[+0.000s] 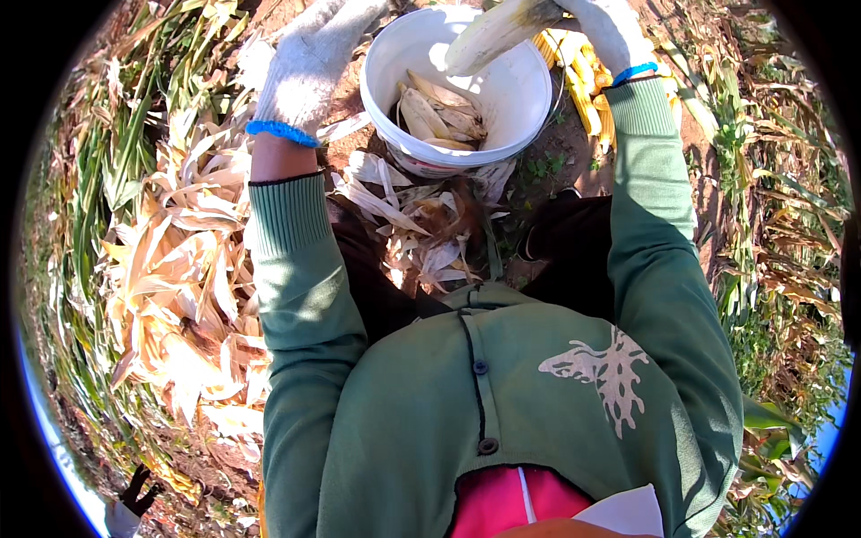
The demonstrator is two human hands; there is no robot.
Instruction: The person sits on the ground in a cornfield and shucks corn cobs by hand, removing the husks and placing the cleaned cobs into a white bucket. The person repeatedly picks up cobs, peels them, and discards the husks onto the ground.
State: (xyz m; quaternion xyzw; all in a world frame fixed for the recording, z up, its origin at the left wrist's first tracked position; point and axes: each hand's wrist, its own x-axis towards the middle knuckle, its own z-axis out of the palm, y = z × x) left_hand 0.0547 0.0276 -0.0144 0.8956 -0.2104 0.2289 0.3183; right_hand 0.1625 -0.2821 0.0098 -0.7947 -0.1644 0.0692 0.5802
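A white bucket [380, 106] stands on the ground ahead of me, with several ears of corn in pale husks [438, 112] lying in its bottom. My right hand [612, 34], in a white knit glove with a blue cuff, grips the end of an unhusked ear of corn [496, 38]. That ear slants over the bucket's far rim, its other end above the opening. My left hand [312, 73], gloved the same way, is raised to the left of the bucket. The upper frame edge cuts off its fingers, so their pose is hidden.
Bare yellow corn ears [581, 79] are piled right of the bucket. A large heap of dry husks [193, 278] spreads to my left, and more loose husks [421, 224] lie between my legs and the bucket. Corn stalks [776, 206] line the right side.
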